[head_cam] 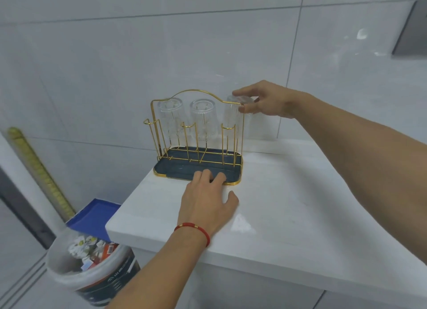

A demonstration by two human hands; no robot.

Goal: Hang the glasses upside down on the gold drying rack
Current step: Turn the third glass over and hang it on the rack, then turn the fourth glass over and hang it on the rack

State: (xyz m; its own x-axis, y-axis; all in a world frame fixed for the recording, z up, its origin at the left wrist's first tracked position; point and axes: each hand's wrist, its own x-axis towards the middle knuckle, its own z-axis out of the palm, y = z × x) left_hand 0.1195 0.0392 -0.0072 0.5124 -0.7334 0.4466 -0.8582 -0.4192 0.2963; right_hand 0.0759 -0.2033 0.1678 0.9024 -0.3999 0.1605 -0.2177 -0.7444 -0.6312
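The gold drying rack (153, 114) with a dark blue tray (175, 168) stands at the back left of the white counter. Two clear ribbed glasses hang upside down on its back prongs, one at the left (170, 114) and one in the middle (203, 117). A third glass (232, 114) sits upside down over the back right prong, and my right hand (263, 99) grips its base from above. My left hand (208, 198) lies flat with its fingertips on the tray's front edge. The front prongs carry nothing.
The white counter (288, 204) ends in an edge at the left and front. Below it at the left stands a white bucket (92, 269) full of rubbish, with a blue lid (92, 216) leaning behind it. A tiled wall rises right behind the rack.
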